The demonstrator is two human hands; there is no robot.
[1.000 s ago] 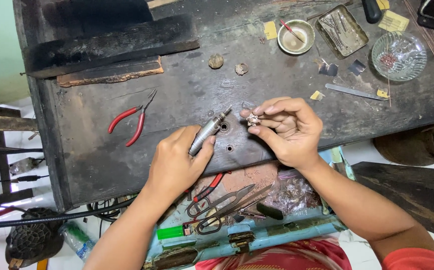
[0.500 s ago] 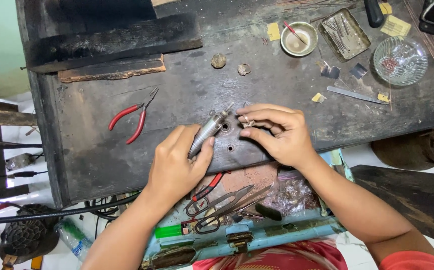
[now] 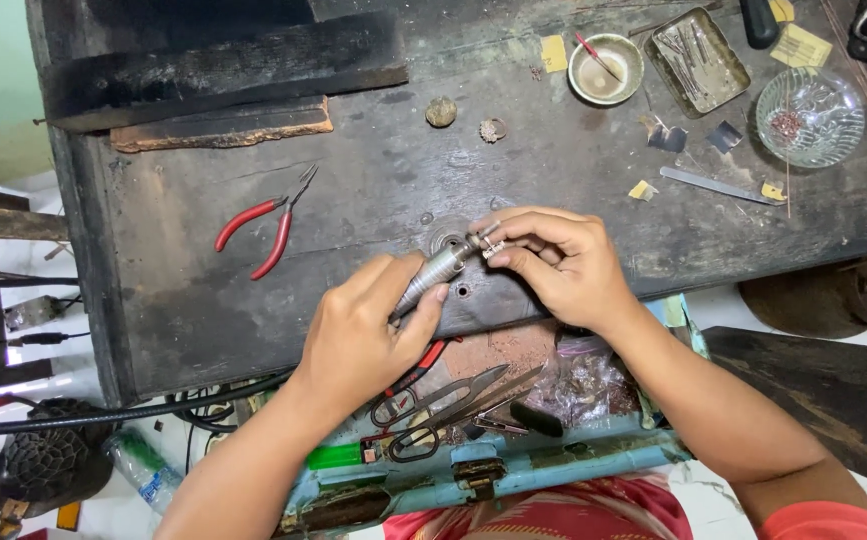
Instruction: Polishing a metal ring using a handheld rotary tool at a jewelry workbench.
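The left hand [image 3: 358, 340] grips a ribbed, silver, tapered handpiece [image 3: 431, 275], fingers clenched around its body at bench [image 3: 353, 210] centre. At its 2 o'clock tip, right hand [image 3: 563, 265] fingers pinch a small metal piece [image 3: 490, 245]. Red-handled pliers [image 3: 263, 225] lie at 10 o'clock.

A ribbed silver metal handpiece [image 3: 431, 275] lies slanted, its lower end wrapped in the left hand's fingers [image 3: 393, 290], its tip pointing up and right. At that tip a tiny silvery piece [image 3: 490, 245] is pinched between the right hand's fingertips [image 3: 513, 252], touching it.
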